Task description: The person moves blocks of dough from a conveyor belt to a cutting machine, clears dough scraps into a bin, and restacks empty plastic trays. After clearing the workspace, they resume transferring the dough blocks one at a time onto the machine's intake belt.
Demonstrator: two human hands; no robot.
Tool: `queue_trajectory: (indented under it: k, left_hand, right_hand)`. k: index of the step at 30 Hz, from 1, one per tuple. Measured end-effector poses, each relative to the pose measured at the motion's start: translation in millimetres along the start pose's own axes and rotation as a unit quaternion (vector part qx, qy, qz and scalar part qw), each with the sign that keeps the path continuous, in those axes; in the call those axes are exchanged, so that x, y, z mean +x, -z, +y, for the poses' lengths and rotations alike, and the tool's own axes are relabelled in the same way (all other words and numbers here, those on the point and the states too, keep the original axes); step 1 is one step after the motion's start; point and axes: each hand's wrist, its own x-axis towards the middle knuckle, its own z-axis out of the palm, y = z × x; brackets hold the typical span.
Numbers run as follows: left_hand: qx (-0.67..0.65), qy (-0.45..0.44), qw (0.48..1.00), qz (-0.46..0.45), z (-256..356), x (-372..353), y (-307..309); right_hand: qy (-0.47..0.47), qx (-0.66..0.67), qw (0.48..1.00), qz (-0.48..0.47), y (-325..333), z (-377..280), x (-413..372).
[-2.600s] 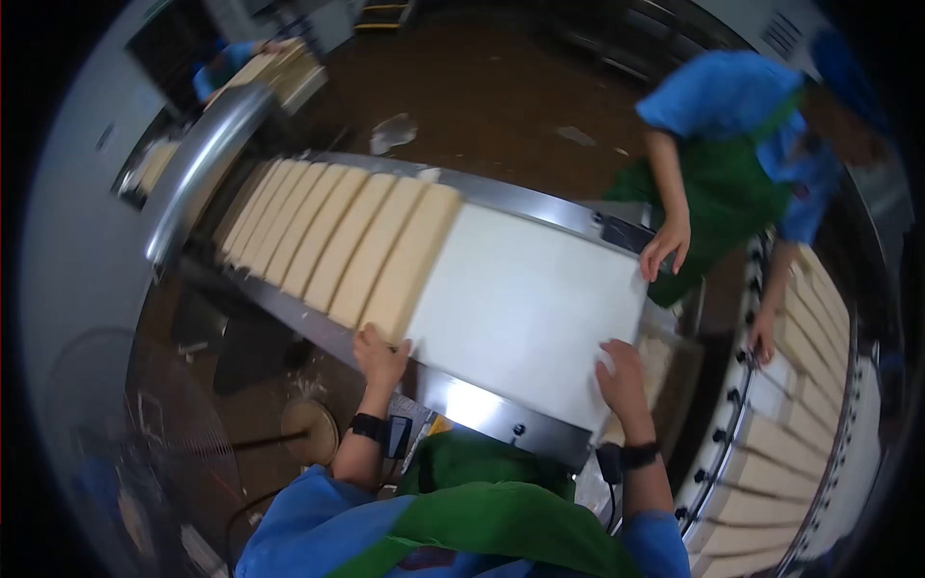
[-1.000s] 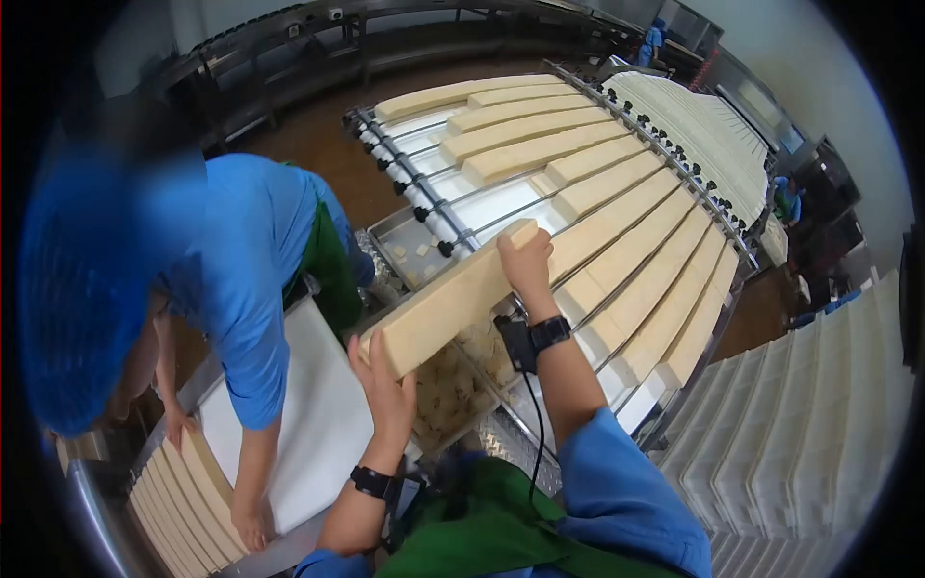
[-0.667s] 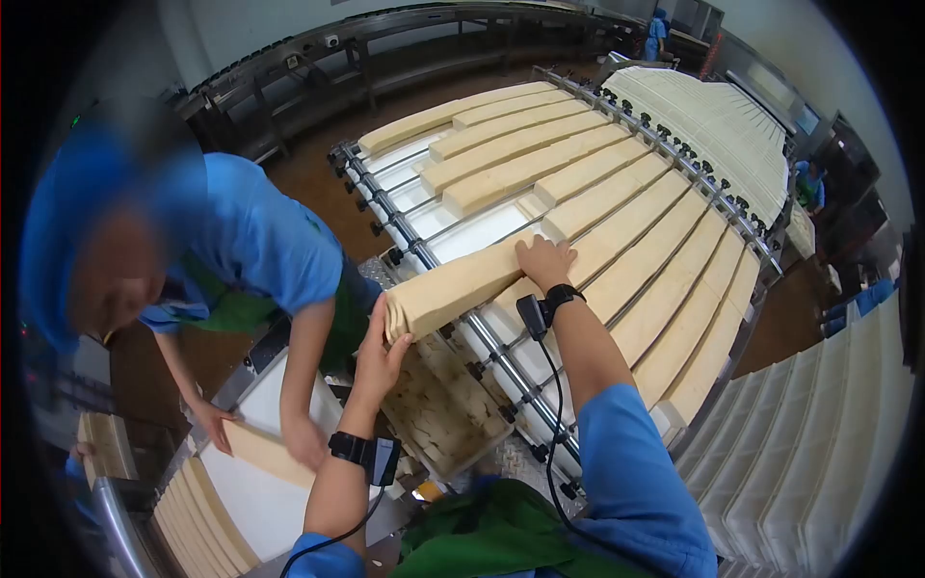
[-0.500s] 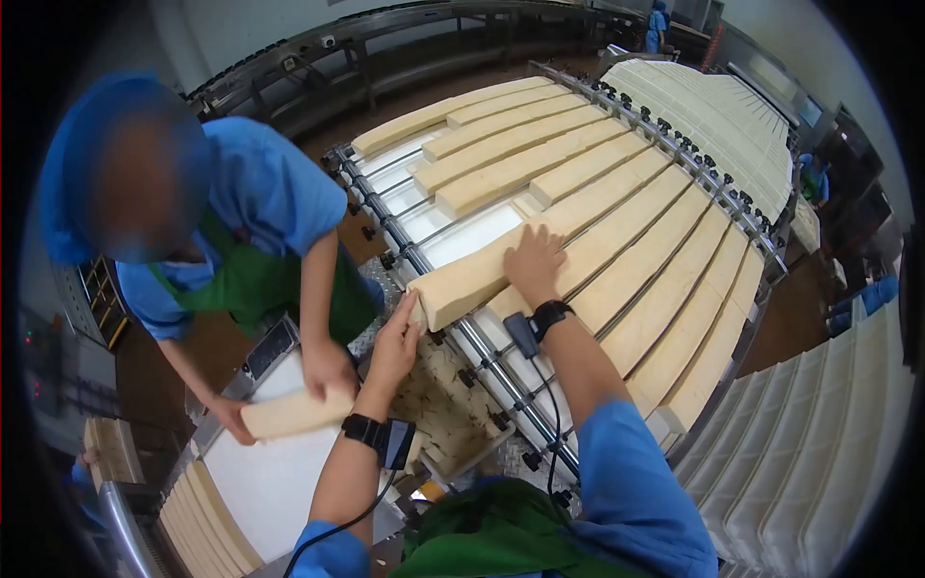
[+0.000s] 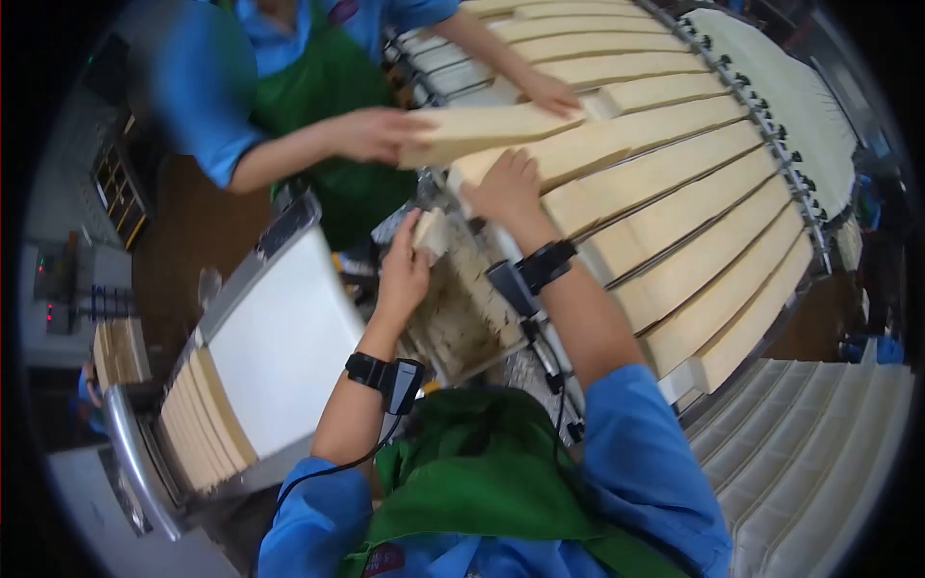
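My left hand (image 5: 405, 270) is closed, thumb and fingers around a small off-white end piece (image 5: 434, 236), over a bin (image 5: 464, 313) with crumbs and scraps in it. My right hand (image 5: 506, 193) lies on top of the near end of a long pale yellow slab (image 5: 578, 154) on the rack, fingers stretched across it. Just beyond my right fingertips, a co-worker's two hands hold another pale yellow slab (image 5: 491, 130) at the rack's near edge. Black devices are strapped to both my wrists, with cables running from them.
More long slabs (image 5: 674, 197) lie side by side on the rack to the right. A white board (image 5: 284, 328) stands at left, with several slabs (image 5: 207, 414) along its lower end. Ribbed white trays (image 5: 809, 433) are stacked at lower right. The co-worker in a green apron (image 5: 323, 91) stands close opposite.
My left hand has come away from the rack with the end piece in it. My right hand has moved back to the slab's near end. The co-worker's hands went from the white board to the rack.
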Motion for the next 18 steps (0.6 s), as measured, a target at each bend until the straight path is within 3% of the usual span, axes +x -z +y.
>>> queue_trajectory:
  k: [3,5,7,9,11,12,14,17,18]
  left_hand:
    - [0.034,0.020,0.998,-0.051,-30,-39,5]
    - [0.007,0.060,0.997,-0.037,-55,-64,7]
    - [0.132,0.014,0.991,0.004,-64,-82,14]
    - [0.164,0.003,0.986,0.026,-74,-107,26]
    - [0.239,0.032,0.969,0.052,-87,-136,36]
    - [0.270,0.011,0.960,0.069,-88,-151,41]
    - [0.308,-0.020,0.948,0.078,-90,-177,45]
    - [0.324,-0.042,0.943,0.066,-82,-189,48]
    - [0.343,-0.048,0.936,0.066,-81,-189,48]
  right_hand:
    - [0.005,-0.001,1.000,0.009,2,-5,-1]
    - [0.033,0.061,0.997,0.023,6,-3,-4]
    - [0.032,0.070,0.997,0.027,10,-8,-11]
    - [0.029,0.076,0.996,0.039,14,-3,-14]
    - [0.093,0.283,0.950,0.097,19,14,-19]
    - [0.092,0.275,0.951,0.103,20,23,-28]
    - [0.053,0.466,0.869,0.155,25,53,-59]
    - [0.040,0.470,0.869,0.145,35,106,-110]
    - [0.028,0.401,0.904,0.146,36,121,-121]
